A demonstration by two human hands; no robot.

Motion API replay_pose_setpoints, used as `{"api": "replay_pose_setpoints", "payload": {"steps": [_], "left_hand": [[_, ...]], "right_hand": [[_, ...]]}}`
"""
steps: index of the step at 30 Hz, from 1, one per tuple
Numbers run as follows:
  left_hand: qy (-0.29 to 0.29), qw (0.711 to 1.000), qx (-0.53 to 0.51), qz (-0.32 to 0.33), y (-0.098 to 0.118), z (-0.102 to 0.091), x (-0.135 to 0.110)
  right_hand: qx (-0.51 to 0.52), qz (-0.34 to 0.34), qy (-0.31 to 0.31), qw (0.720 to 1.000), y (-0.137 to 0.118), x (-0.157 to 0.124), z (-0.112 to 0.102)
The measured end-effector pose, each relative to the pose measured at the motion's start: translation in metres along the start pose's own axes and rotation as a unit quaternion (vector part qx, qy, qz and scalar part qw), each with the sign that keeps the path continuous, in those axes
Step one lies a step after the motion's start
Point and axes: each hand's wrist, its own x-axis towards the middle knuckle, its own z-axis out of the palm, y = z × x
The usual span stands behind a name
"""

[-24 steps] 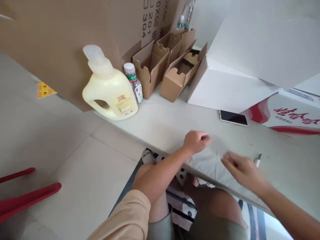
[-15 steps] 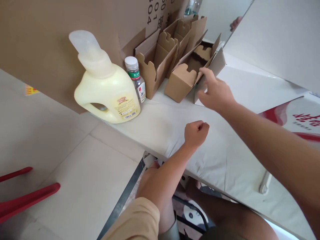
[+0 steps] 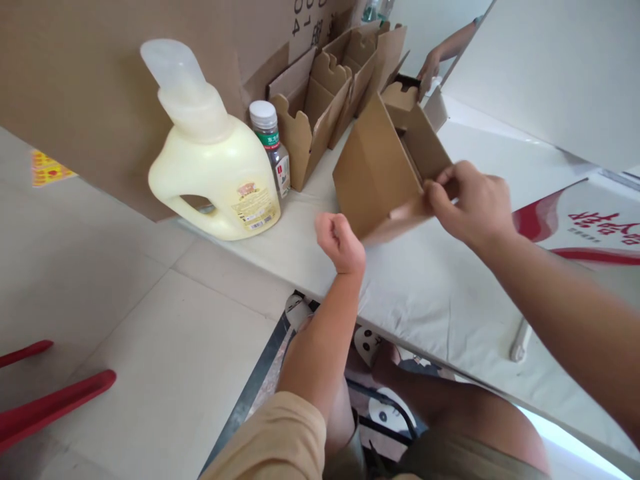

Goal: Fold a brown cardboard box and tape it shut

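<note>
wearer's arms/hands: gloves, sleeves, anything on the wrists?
Both hands bare, no gloves. Left hand and forearm uncovered up to a short tan sleeve at the upper arm. Right hand and forearm bare as far as the frame shows; its sleeve is out of view. No watch, rings or bands visible on either wrist or on the fingers.

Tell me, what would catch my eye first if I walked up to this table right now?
Probably the small brown cardboard box, tilted up off the white table in the grip of the person's right hand, with the left hand a closed fist just beside its lower corner. Next, the big pale-yellow plastic pump jug at the table's left end, with a small white-capped bottle and more open cardboard boxes behind.
</note>
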Motion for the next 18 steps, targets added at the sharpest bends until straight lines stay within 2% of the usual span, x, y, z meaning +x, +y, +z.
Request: {"api": "replay_pose_setpoints", "payload": {"steps": [2,3,4,5,6,8,10,12,14,17,18], "left_hand": [[0.017,1.000,-0.002,0.019,0.000,-0.005,0.006],[-0.014,1.000,-0.009,0.021,0.001,-0.006,0.006],[-0.073,0.997,-0.022,0.021,0.003,-0.005,0.004],[-0.158,0.986,-0.041,0.022,0.006,-0.004,0.000],[-0.260,0.963,-0.064,0.024,0.010,-0.001,-0.006],[-0.451,0.886,-0.105,0.020,0.020,0.006,-0.020],[-0.561,0.817,-0.132,-0.004,0.028,0.014,-0.033],[-0.607,0.781,-0.146,-0.032,0.032,0.021,-0.043],[-0.637,0.756,-0.142,-0.054,0.029,0.028,-0.048],[-0.660,0.732,-0.110,-0.128,0.018,0.038,-0.049],[-0.650,0.736,-0.100,-0.160,0.014,0.041,-0.049]], "right_hand": [[0.005,0.007,0.045,0.999,0.018,-0.042,-0.022],[0.017,0.007,0.080,0.997,0.028,-0.063,-0.031],[0.035,0.008,0.092,0.995,0.037,-0.083,-0.039],[0.052,0.009,0.106,0.993,0.047,-0.102,-0.045],[0.072,0.013,0.114,0.991,0.055,-0.118,-0.048],[0.112,0.035,0.146,0.982,0.071,-0.142,-0.048],[0.141,0.054,0.212,0.965,0.086,-0.157,-0.042],[0.172,0.084,0.271,0.943,0.099,-0.167,-0.034],[0.245,0.127,0.291,0.916,0.110,-0.177,-0.028],[0.407,0.194,0.269,0.851,0.121,-0.189,-0.020],[0.448,0.217,0.253,0.830,0.123,-0.192,-0.017]]}}
